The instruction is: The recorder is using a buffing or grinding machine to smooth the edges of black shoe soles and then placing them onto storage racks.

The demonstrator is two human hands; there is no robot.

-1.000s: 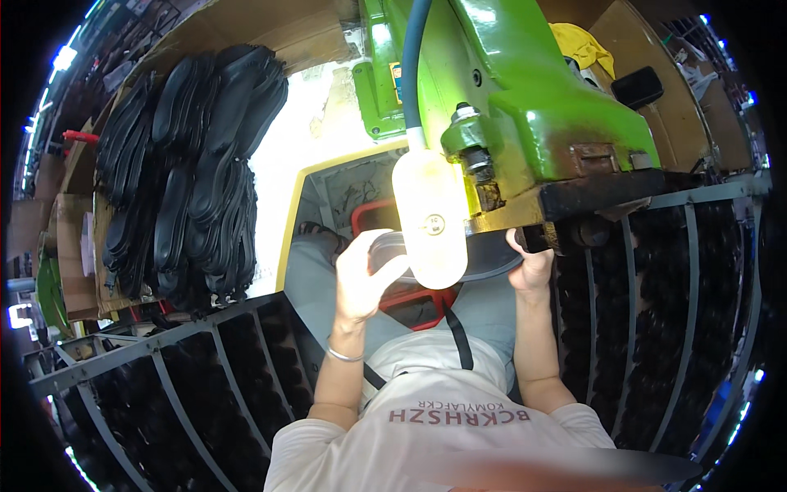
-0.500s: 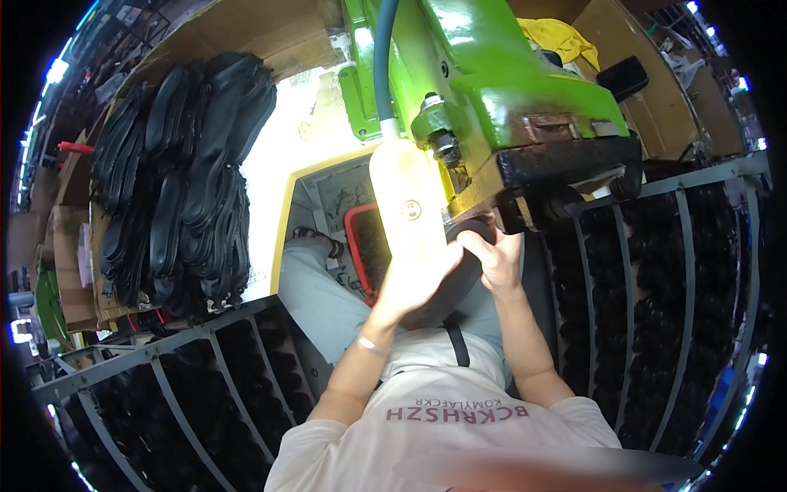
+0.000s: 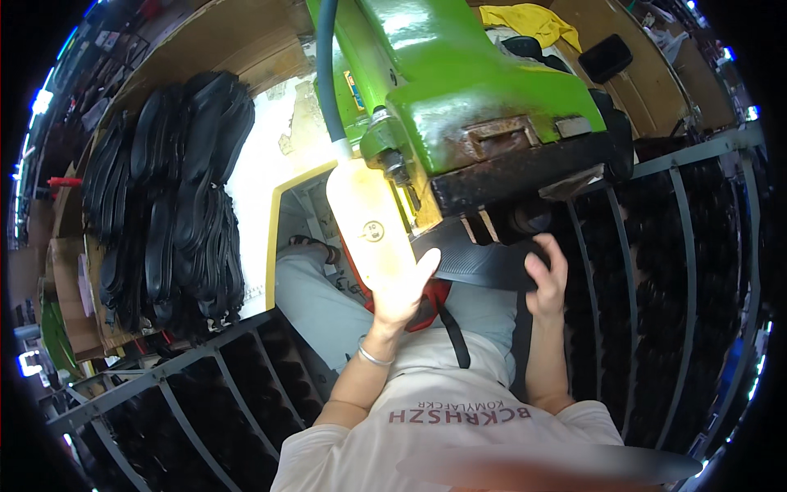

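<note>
A black shoe sole (image 3: 484,264) with fine ribs lies crosswise below the head of a green machine (image 3: 484,90). My left hand (image 3: 403,293), washed out by glare, is at the sole's left end. Its thumb points up along the sole, and the other fingers are hidden behind a glowing lamp (image 3: 370,221) on a blue-grey hose. By the sole's right end is my right hand (image 3: 548,279), fingers curved and apart; contact there is hard to make out.
Stacks of black soles (image 3: 176,189) lie at the left on a white table with a yellow edge (image 3: 272,246). Metal racks (image 3: 684,213) filled with dark things flank me. A yellow cloth (image 3: 533,23) and black phone (image 3: 605,57) are behind the machine. Below is a red container (image 3: 434,305).
My hands were close together under the machine head. They have come apart, the right one moving right, and the ribbed sole shows between them. The whole view has shifted slightly.
</note>
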